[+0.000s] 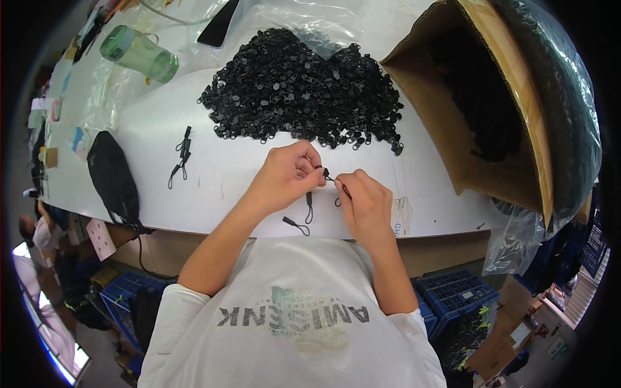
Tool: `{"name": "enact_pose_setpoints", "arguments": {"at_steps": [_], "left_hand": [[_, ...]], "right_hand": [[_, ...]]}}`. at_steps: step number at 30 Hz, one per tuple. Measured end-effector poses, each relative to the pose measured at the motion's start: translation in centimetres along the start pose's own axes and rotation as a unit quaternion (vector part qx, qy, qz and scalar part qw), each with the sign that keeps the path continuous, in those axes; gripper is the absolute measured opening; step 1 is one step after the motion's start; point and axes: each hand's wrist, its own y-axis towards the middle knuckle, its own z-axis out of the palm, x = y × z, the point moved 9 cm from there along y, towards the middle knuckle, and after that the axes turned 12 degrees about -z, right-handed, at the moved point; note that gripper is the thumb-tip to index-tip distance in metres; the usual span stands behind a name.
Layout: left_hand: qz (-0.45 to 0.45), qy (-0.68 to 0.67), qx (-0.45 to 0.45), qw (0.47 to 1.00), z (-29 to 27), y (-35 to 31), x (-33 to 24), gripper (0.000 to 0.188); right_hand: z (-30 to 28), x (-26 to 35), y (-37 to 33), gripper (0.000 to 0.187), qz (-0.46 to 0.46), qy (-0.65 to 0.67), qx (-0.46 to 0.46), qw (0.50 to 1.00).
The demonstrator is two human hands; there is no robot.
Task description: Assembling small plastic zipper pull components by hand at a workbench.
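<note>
A large pile of small black zipper sliders (304, 90) lies on the white table in front of me. Just below its near edge, my left hand (284, 169) pinches one black zipper slider (325, 173) between thumb and fingertips. My right hand (367, 202), close beside it, grips a black cord zipper pull (346, 189), whose thin end meets the slider. Whether the cord passes through the slider is too small to tell. Between my forearms lie a loose cord pull (309, 208) and another cord pull (296, 225). Several black pulls (184, 155) sit left of my left hand.
A cardboard box (427, 97) lined with plastic and holding dark contents lies open at the right. A green bottle (139, 53), a dark phone (218, 24) and a black pouch (113, 174) are on the left side. Blue crates (458, 301) stand below the table edge.
</note>
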Motion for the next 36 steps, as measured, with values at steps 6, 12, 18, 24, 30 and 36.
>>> {"name": "enact_pose_setpoints", "arguments": {"at_steps": [6, 12, 18, 24, 30, 36], "left_hand": [[0.009, 0.077, -0.014, 0.997, -0.5, -0.1, -0.3, 0.010], [0.039, 0.107, -0.031, 0.993, -1.1, -0.1, -0.4, 0.011], [0.056, 0.096, -0.059, 0.992, -1.1, -0.6, -1.4, 0.010], [0.088, 0.137, -0.061, 0.985, -1.0, -0.9, -2.2, 0.008], [0.084, 0.134, -0.070, 0.985, -0.9, -1.1, -2.4, 0.008], [0.111, 0.162, -0.091, 0.976, -0.6, -1.2, -2.7, 0.008]], "right_hand": [[0.4, 0.4, 0.7, 0.010, -0.024, -0.007, -0.002, 1.000], [0.5, 0.6, 0.4, 0.013, -0.073, -0.063, 0.011, 0.995], [-0.4, 1.8, 0.7, 0.029, -0.120, -0.119, -0.023, 0.985], [-0.1, 1.6, 1.1, 0.033, -0.097, -0.084, 0.003, 0.992], [-0.3, 2.0, 0.8, 0.029, -0.129, -0.132, -0.033, 0.982], [0.0, 1.8, 0.6, 0.025, -0.088, -0.133, -0.015, 0.987]]}}
